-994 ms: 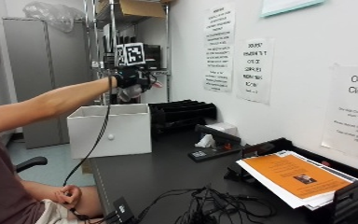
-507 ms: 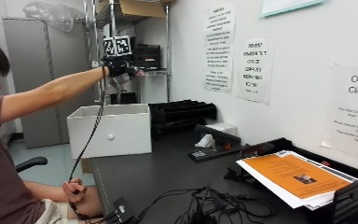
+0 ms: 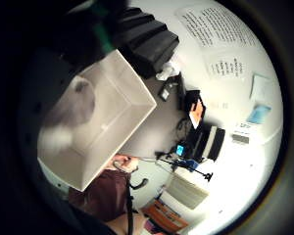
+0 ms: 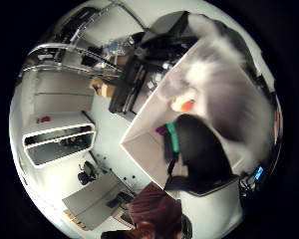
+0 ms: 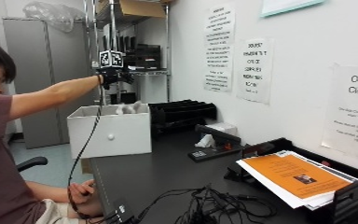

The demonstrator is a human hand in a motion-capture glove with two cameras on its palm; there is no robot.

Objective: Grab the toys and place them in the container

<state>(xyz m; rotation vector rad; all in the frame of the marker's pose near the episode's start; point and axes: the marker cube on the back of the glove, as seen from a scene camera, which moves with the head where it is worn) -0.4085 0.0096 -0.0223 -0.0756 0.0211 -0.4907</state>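
From outside, the gloved right hand [image 5: 113, 76] hangs above the white box [image 5: 109, 131] on the tabletop [image 5: 167, 175]; whether its fingers are apart, I cannot tell. A grey plush toy [image 5: 129, 108] shows over the rim. The palm views look into the box [image 3: 118, 105], toy [image 4: 214, 84] blurred inside.

Blurred grey toy [image 3: 71, 110] in container [image 3: 132, 100]

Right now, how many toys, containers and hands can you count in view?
Grey-white plush toy: 1
White container: 1
Hands: 2 (gloved right hand, bare left hand)
Total: 4
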